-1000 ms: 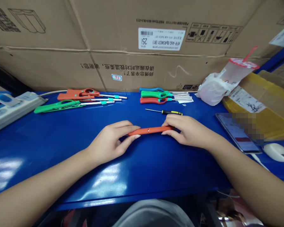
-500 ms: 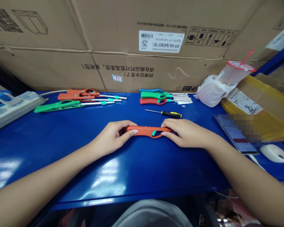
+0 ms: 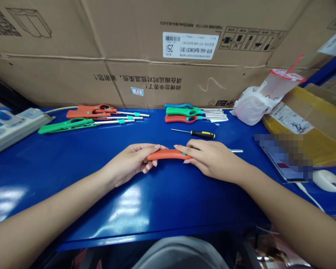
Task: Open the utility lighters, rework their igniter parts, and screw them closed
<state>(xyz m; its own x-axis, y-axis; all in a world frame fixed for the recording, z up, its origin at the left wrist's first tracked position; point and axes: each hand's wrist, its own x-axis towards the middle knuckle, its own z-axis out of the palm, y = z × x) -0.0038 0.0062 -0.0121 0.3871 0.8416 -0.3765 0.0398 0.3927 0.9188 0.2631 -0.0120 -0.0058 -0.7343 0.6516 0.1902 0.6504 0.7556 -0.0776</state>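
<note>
Held level above the blue table is an orange long-necked lighter. My left hand grips the handle's left end, thumb on top and fingers beneath. My right hand is closed around the trigger end and covers most of it. A bit of green shows by its fingers, and the metal tube's tip sticks out past the hand. Just beyond lies a black and yellow screwdriver, touched by neither hand.
Orange and green lighters lie at the back left beside a power strip. More lighters lie at the back centre. A bagged drink cup, yellow-taped parcel, phone and white mouse stand right. A cardboard box walls the back.
The lighter has been turned about its length, so its trigger loop no longer faces me. My right hand has shifted left over the trigger part, and my left grip has rolled palm-up.
</note>
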